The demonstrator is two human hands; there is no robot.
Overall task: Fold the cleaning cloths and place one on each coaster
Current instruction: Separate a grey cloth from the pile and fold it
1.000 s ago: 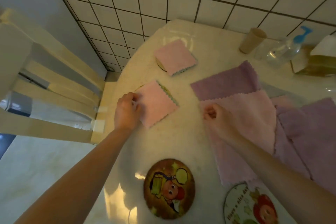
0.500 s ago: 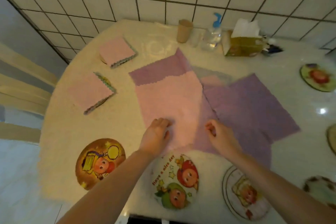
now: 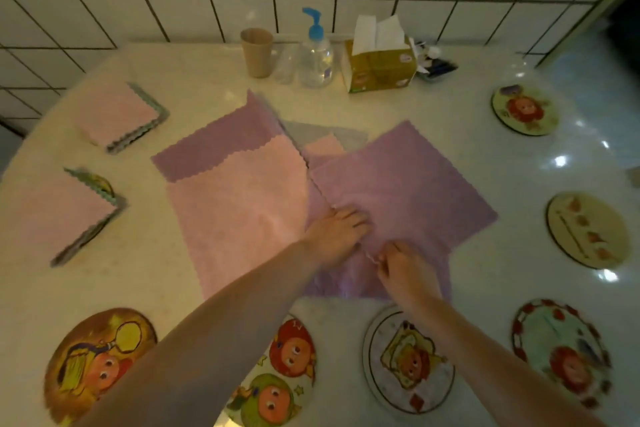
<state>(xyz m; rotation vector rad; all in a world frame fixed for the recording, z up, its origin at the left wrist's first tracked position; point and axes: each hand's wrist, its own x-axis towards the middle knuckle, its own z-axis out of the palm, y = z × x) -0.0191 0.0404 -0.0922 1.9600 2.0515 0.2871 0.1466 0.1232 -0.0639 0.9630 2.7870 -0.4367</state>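
The purple cloth (image 3: 408,184) near the table's (image 3: 485,55) front edge is next. Both hands have left the pink pile: right hand (image 3: 405,270) pinches its hem, left hand (image 3: 336,232) presses flat, palm down.

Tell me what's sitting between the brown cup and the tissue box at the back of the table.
In the head view, a clear pump bottle with a blue top stands between the brown cup and the tissue box.

No text, brand or number can be read: the labels on the tissue box (image 3: 379,70) and the pump bottle (image 3: 316,57) are too blurred.
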